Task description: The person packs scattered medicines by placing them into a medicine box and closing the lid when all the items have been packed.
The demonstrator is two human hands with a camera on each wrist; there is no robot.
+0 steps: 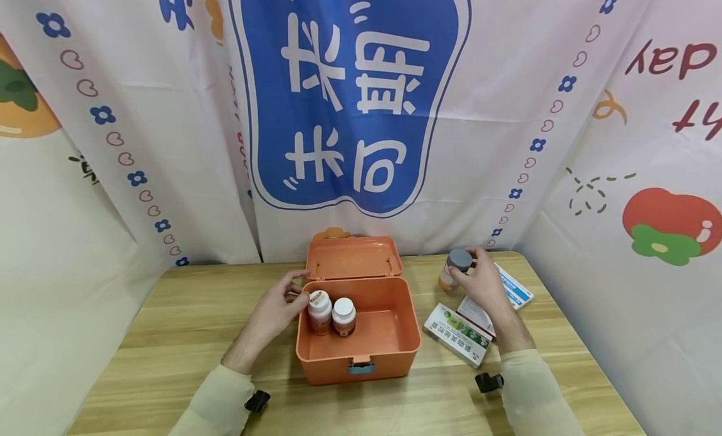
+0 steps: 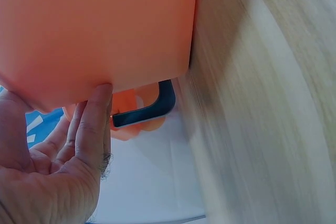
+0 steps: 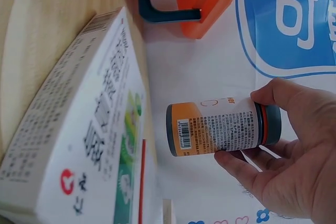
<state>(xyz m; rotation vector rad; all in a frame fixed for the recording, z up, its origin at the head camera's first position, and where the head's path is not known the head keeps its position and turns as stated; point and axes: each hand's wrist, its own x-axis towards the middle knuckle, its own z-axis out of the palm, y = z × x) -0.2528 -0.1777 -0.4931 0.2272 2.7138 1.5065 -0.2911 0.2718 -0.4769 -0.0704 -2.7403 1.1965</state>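
In the head view an orange box (image 1: 358, 361) stands with its lid (image 1: 355, 259) tipped back. Two white-capped bottles stand upright inside at the left, a pink-labelled bottle (image 1: 320, 320) and a smaller bottle (image 1: 343, 312). My left hand (image 1: 276, 316) holds the box at its rear left, thumb at the rim and a fingertip (image 2: 105, 90) against the outer wall. To the right of the box, my right hand (image 1: 481, 280) grips an orange-and-white bottle (image 3: 218, 127) near its grey cap (image 1: 459, 259), thumb and fingers on opposite sides.
A white-and-green medicine box (image 1: 458, 336) lies right of the orange box. Partly under the right arm lie another white carton (image 1: 476, 315) and a blue-and-white carton (image 1: 513, 285). A printed cloth (image 1: 350, 229) hangs behind the wooden table (image 1: 152, 354).
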